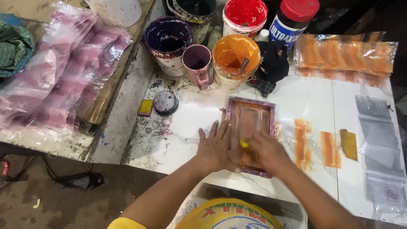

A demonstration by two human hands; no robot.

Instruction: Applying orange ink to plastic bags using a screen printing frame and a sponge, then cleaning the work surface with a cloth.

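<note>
Under both hands, the wooden-framed printing screen [250, 127] looks matt and ink-stained; left of them, glossy clear plastic bags [59, 72]; beyond, paint-crusted plastic buckets [235, 63].

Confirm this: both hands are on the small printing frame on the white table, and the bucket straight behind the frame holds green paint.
Not green. The head view shows the bucket behind the printing frame holds orange paint. The rest stands: the left hand and right hand are both on the frame, on the white table.
</note>
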